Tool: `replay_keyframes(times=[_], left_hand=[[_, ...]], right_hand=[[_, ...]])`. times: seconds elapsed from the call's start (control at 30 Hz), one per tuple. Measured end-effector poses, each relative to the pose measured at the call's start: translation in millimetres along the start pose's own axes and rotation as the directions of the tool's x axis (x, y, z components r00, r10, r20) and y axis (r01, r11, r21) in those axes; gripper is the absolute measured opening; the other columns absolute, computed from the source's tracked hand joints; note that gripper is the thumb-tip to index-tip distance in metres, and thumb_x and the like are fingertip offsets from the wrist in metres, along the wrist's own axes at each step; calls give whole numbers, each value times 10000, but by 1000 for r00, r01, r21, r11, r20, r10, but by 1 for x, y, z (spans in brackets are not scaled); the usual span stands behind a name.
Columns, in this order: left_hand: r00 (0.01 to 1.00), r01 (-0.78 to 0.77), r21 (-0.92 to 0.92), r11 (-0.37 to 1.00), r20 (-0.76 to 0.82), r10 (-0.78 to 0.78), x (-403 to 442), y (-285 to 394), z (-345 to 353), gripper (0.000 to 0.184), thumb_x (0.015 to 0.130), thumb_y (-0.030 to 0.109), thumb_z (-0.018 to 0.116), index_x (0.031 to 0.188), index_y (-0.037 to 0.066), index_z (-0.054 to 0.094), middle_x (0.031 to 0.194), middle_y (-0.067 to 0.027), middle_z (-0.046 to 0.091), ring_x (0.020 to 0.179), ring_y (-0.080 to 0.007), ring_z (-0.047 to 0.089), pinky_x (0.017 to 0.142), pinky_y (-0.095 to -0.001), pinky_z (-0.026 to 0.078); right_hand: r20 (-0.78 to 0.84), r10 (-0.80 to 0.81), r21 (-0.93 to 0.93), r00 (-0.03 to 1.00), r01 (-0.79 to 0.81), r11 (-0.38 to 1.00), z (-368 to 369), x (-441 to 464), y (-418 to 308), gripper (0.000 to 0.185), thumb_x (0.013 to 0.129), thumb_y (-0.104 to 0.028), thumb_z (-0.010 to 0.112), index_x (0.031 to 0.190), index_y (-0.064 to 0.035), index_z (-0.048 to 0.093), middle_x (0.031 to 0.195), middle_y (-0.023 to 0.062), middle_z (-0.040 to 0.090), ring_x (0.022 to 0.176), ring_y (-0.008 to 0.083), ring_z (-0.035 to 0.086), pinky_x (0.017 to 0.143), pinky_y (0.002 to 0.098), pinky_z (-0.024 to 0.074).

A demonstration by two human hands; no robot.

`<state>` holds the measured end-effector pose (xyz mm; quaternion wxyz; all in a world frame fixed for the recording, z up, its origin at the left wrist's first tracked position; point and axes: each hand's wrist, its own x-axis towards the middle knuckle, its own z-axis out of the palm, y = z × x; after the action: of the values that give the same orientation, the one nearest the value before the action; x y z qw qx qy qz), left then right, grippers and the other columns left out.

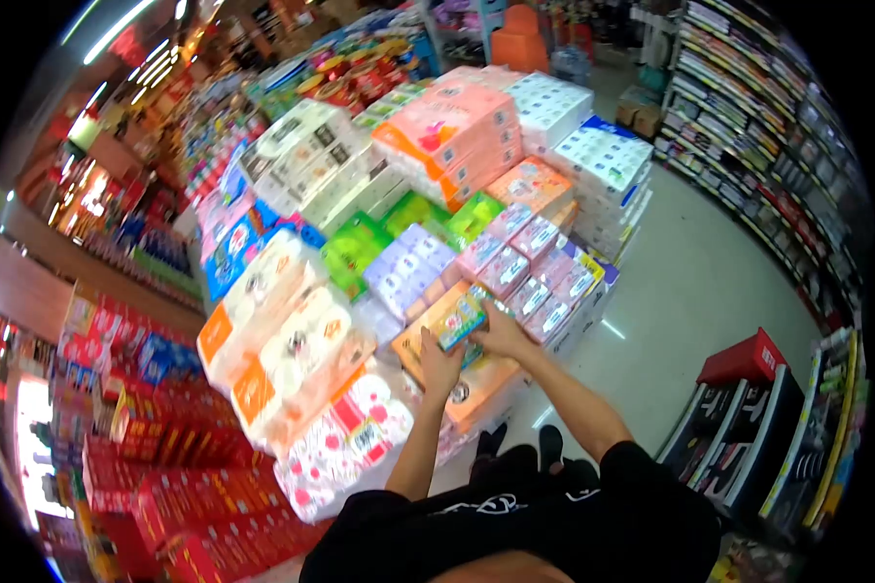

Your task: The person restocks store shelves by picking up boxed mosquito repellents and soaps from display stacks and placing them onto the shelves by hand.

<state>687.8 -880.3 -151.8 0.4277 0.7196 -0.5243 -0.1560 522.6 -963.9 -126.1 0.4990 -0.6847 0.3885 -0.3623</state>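
Observation:
My left hand [441, 363] is at the left end of a small blue, green and yellow packet [462, 323], its fingers beside the packet. My right hand [499, 330] grips the packet's right side. Beneath both hands lie orange tissue packs [472, 387] at the near edge of a large stacked display. Purple tissue packs [411, 270] sit just beyond the hands. To the right are pink and purple boxed packs [535, 262]. White packs with a red flower print [352, 442] lie left of my left forearm.
Red boxes [204, 496] are piled at the lower left. A shelf unit with a red top [744, 358] stands at the right, and long stocked shelves [749, 126] line the far right. Grey floor [666, 277] runs between them and the display.

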Motion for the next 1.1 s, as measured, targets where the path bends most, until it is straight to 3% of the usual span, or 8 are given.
replay_keyframes(times=[0.07, 0.17, 0.3, 0.4, 0.43, 0.6, 0.83, 1.1], left_hand=[[994, -16, -175, 984, 103, 35, 16, 27, -16, 743, 749, 204, 836, 1339, -55, 466, 1143, -255, 661, 1072, -386, 652, 900, -439, 519], [982, -60, -237, 970, 158, 100, 17, 17, -17, 528, 721, 175, 874, 1122, -2, 579, 1061, -161, 704, 970, -279, 690, 829, -382, 533], [911, -103, -204, 974, 374, 174, -9, 69, -44, 609, 706, 272, 905, 1163, -15, 623, 1014, -169, 703, 922, -293, 685, 816, -386, 527], [699, -74, -198, 977, 689, 192, -38, 103, -45, 581, 717, 337, 904, 1117, -14, 670, 939, -136, 711, 868, -240, 688, 786, -358, 530], [616, 27, -278, 960, 761, 203, -57, 101, -31, 561, 745, 454, 866, 1014, -11, 705, 834, -103, 692, 775, -203, 663, 723, -339, 521], [241, -264, -201, 943, 934, 266, -180, 163, -8, 628, 810, 616, 732, 889, -6, 709, 701, -102, 662, 661, -204, 632, 626, -344, 494], [-216, -295, -452, 842, 890, 402, -432, 202, 34, 599, 866, 556, 693, 967, -34, 720, 731, -133, 708, 661, -238, 677, 631, -366, 521], [-525, -300, -544, 784, 780, 340, -621, 281, 15, 583, 943, 519, 624, 985, -61, 670, 774, -172, 713, 708, -244, 696, 656, -378, 533]], right_hand=[[-119, -41, -114, 992, 27, 993, 24, 3, 39, 740, 804, -67, 770, 1436, 23, 395, 1235, 163, 631, 1060, 269, 670, 878, 369, 551], [-109, 191, -16, 975, -194, 981, 7, -28, -30, 765, 806, -112, 799, 1451, 20, 411, 1275, 140, 619, 1129, 255, 645, 936, 378, 538], [-313, 78, -25, 946, -91, 996, -11, -100, -26, 773, 798, -258, 858, 1410, 14, 472, 1316, 143, 593, 1150, 230, 618, 980, 389, 511], [-357, 369, 216, 858, -308, 926, -29, -194, -49, 704, 832, -307, 845, 1343, 23, 491, 1264, 143, 601, 1122, 212, 616, 961, 363, 515], [-409, 406, 283, 817, -310, 908, -28, -229, -46, 669, 847, -312, 833, 1314, 21, 489, 1242, 144, 603, 1112, 203, 614, 943, 353, 520], [-656, 512, 542, 555, -126, 831, 3, -415, -41, 505, 930, -299, 752, 1195, -2, 441, 1107, 139, 621, 996, 157, 628, 827, 313, 540], [-862, 484, 495, -148, -41, 868, 79, -655, -66, 471, 1012, -363, 612, 1240, -4, 407, 986, 103, 618, 742, 126, 591, 606, 273, 500], [-781, 528, 509, -334, 150, 847, 96, -833, -131, 614, 991, -372, 643, 1420, -9, 395, 1126, 123, 642, 954, 156, 634, 758, 279, 537]])
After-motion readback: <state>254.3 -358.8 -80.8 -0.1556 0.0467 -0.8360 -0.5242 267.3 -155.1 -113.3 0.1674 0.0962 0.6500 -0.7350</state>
